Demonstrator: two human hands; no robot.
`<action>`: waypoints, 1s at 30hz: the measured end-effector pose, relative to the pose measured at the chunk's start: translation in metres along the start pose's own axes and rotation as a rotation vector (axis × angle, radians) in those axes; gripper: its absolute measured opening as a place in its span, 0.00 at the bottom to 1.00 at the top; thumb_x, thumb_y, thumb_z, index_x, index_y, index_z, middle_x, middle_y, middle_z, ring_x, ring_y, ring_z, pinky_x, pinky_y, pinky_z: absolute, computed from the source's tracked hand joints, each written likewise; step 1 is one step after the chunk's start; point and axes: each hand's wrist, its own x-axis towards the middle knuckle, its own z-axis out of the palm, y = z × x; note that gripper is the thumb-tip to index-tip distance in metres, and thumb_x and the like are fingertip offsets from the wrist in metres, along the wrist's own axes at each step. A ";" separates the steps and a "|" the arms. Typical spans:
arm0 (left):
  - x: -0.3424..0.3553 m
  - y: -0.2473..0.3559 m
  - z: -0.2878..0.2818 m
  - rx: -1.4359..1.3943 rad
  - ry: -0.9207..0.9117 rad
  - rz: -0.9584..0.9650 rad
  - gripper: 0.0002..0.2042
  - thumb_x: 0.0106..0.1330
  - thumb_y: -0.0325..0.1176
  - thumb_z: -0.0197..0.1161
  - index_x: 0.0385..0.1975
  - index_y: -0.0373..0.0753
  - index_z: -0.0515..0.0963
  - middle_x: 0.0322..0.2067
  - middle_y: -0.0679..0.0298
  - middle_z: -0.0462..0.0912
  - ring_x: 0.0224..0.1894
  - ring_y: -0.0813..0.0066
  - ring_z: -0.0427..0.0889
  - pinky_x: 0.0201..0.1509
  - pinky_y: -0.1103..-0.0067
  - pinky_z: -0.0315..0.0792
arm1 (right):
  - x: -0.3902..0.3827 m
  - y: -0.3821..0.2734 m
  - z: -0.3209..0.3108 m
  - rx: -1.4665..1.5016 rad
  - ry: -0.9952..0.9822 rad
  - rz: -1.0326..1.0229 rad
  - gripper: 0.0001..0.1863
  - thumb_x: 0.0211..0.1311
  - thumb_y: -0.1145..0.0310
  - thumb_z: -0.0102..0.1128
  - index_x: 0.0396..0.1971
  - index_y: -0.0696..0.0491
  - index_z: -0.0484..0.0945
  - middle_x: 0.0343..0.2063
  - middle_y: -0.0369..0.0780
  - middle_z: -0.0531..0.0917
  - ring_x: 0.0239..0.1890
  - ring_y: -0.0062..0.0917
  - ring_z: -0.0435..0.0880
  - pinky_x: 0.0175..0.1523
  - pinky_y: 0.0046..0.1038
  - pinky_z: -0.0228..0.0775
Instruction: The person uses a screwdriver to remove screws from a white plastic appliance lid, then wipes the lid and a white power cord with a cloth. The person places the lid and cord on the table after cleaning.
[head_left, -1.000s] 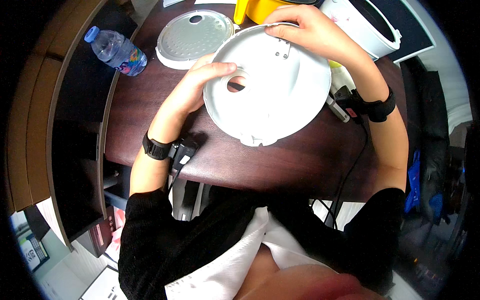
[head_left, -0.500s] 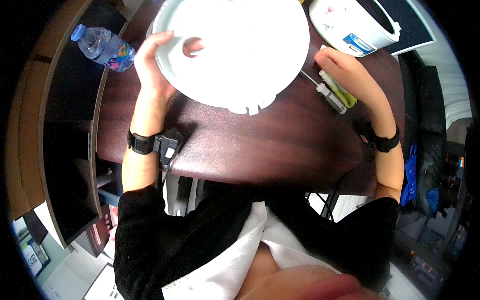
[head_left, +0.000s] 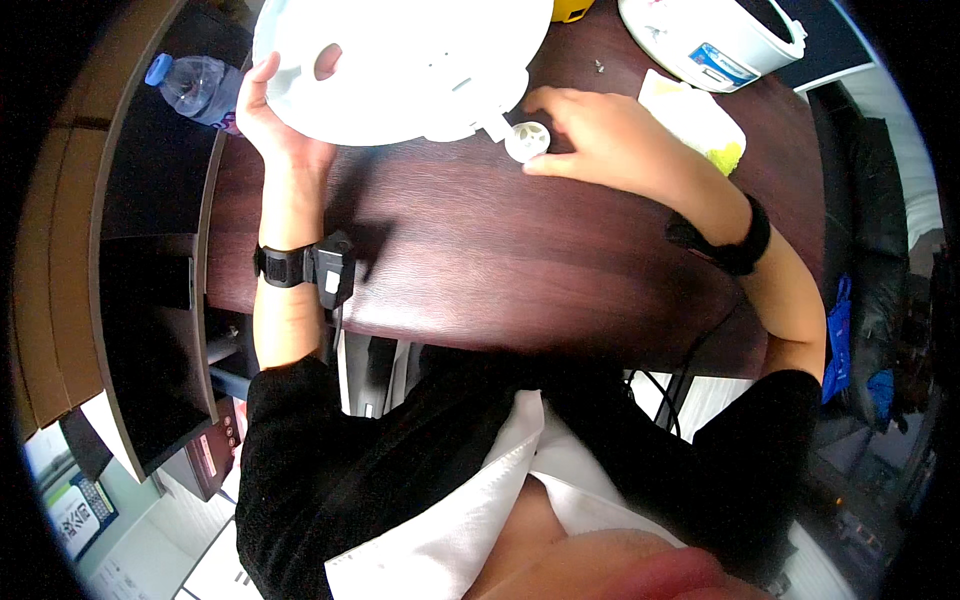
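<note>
From my remote seat I see the right hand, well apart from the white cover 0.5 s ago, now at the small white wheel-like part by its lower edge, thumb and fingers spread around it (whether they pinch it, I cannot tell). The left hand keeps its grip on the cover's left rim over the dark surface; I judge that it alone steadies the cover.

Black sleeves, white collar, black wristbands
</note>
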 end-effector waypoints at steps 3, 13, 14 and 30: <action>-0.001 -0.002 -0.003 -0.001 -0.005 -0.007 0.27 0.54 0.38 0.57 0.53 0.30 0.67 0.48 0.52 0.75 0.47 0.57 0.77 0.55 0.64 0.70 | 0.014 -0.002 0.016 -0.072 -0.070 -0.031 0.21 0.51 0.53 0.61 0.35 0.56 0.75 0.25 0.47 0.81 0.31 0.42 0.82 0.36 0.39 0.75; -0.005 0.000 -0.003 0.111 0.018 -0.033 0.24 0.56 0.38 0.55 0.50 0.30 0.68 0.43 0.51 0.78 0.43 0.58 0.79 0.50 0.67 0.73 | -0.045 0.038 -0.040 0.167 0.049 0.295 0.15 0.51 0.62 0.66 0.33 0.56 0.76 0.21 0.42 0.79 0.22 0.27 0.78 0.30 0.26 0.70; -0.012 0.000 0.007 0.136 0.011 -0.054 0.24 0.56 0.38 0.55 0.50 0.30 0.68 0.43 0.51 0.77 0.44 0.58 0.79 0.49 0.68 0.74 | -0.057 0.044 -0.050 0.108 0.107 0.347 0.14 0.51 0.64 0.66 0.35 0.56 0.76 0.21 0.41 0.79 0.22 0.23 0.76 0.30 0.24 0.69; 0.011 0.038 -0.014 -0.142 0.165 0.123 0.25 0.57 0.38 0.52 0.54 0.33 0.66 0.52 0.53 0.72 0.55 0.56 0.71 0.61 0.61 0.63 | -0.224 0.194 -0.079 0.007 0.106 0.878 0.15 0.57 0.60 0.62 0.33 0.57 0.76 0.18 0.34 0.74 0.22 0.16 0.69 0.28 0.22 0.62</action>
